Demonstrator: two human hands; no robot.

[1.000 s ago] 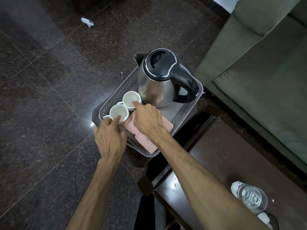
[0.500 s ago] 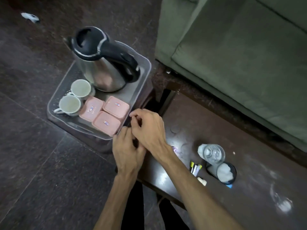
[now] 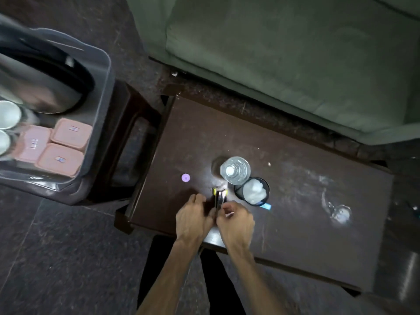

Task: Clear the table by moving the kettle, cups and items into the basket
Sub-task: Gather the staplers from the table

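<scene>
Hands first: your left hand [image 3: 193, 218] and right hand [image 3: 235, 221] meet at the near edge of the dark table [image 3: 295, 235], both curled around a small bundle of sachets [image 3: 218, 197]. The left fingers press against its side; the right fingers pinch something thin and pale, though blur makes it hard to tell how firm either hold is. The bundle's long axis runs away from you, yellow tips pointing to the far side. Just beyond sit one clear water bottle [image 3: 235, 170] and one black cup [image 3: 252, 191] holding something white, touching each other. One purple disc [image 3: 186, 177] lies apart to the left. Farther left, the grey basket [image 3: 100, 123] rests on a stool and holds one kettle [image 3: 45, 87], three pink boxes [image 3: 60, 159] and two white cups [image 3: 8, 114].
</scene>
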